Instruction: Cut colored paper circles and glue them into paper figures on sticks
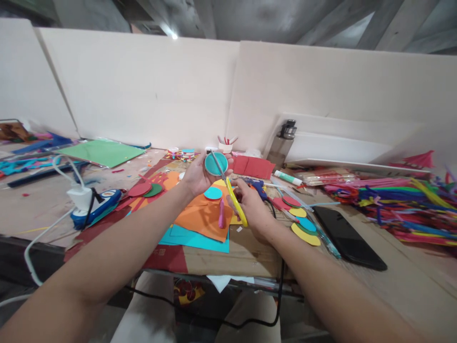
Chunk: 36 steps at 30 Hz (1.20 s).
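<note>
Left hand (pixel 199 175): held a round teal piece (pixel 215 164) up at its fingers
Right hand (pixel 252 205): gripped yellow-handled scissors (pixel 230 189), blades reaching across the teal piece; contact was unclear
Below, between both hands: blue disc (pixel 213 193), orange paper (pixel 200 221)
Beyond the right hand: black phone (pixel 348 238)

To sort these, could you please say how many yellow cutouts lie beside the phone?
2: a smaller yellow cutout behind the blue disc, a larger yellow cutout in front; more may be hidden.
</note>
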Motion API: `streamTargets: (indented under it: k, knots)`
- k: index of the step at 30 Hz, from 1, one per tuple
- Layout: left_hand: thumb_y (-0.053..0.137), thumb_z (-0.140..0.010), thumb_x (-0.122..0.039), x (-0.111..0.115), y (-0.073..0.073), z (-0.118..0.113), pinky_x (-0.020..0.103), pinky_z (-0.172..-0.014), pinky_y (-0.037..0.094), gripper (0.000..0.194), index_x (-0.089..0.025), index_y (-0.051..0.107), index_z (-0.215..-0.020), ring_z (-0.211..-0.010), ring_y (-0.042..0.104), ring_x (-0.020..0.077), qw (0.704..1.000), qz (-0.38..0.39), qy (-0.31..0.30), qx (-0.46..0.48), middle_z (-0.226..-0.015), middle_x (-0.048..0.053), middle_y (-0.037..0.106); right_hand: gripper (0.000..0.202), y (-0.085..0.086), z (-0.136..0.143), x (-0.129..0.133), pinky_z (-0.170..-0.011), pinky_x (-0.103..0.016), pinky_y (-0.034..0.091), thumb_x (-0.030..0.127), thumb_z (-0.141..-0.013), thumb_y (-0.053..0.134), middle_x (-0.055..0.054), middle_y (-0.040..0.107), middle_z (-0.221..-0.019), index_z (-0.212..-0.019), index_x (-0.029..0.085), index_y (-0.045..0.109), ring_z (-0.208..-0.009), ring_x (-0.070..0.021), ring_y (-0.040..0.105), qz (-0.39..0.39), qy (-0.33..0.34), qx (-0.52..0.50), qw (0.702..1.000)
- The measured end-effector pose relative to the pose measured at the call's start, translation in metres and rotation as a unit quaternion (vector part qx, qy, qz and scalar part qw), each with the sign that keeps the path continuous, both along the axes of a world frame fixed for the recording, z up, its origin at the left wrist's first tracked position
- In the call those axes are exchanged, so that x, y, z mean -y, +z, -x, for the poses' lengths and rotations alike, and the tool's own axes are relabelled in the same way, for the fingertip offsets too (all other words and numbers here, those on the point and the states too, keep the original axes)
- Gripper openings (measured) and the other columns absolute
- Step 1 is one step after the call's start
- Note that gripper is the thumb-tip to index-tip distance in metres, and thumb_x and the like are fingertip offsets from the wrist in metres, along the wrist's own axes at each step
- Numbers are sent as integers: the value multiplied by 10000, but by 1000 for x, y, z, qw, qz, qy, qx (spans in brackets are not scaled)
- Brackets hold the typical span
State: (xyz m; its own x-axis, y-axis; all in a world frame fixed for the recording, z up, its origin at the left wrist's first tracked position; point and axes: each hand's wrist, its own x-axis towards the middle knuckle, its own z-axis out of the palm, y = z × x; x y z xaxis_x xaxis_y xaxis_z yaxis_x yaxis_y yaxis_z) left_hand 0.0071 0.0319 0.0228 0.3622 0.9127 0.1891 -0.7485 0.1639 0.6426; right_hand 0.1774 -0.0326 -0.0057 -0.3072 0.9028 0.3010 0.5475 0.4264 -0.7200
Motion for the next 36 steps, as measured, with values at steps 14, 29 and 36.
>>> streamTargets:
  k: [14,29,36]
  knots:
    - [384,-968,-326,-1,1,-1,476,-931,544,331,-121,631,-1047,-1162,630,277,1000,13,2,-15,-1146,162,701,327,-2,-2,-2,-522,-211,354,210,-784,553,57,533,-651,-1107,225,511,-540,-105,475,-1,-2,23,1000]
    - [380,-967,-324,1,2,-2,464,-916,553,319,-125,628,-993,-1175,621,279,1000,4,3,-19,-1139,156,704,341,-4,-2,-4,-526,-212,367,196,-763,561,57,538,-658,-1099,232,511,-547,-107,483,-2,-6,16,1000]
    - [347,-970,-323,3,4,-1,477,-922,545,350,-119,631,-977,-1165,627,283,1000,3,-2,-13,-1124,166,706,342,-4,-2,-3,-519,-210,368,201,-770,549,55,536,-654,-1110,230,515,-553,-109,483,-2,-8,17,1000]
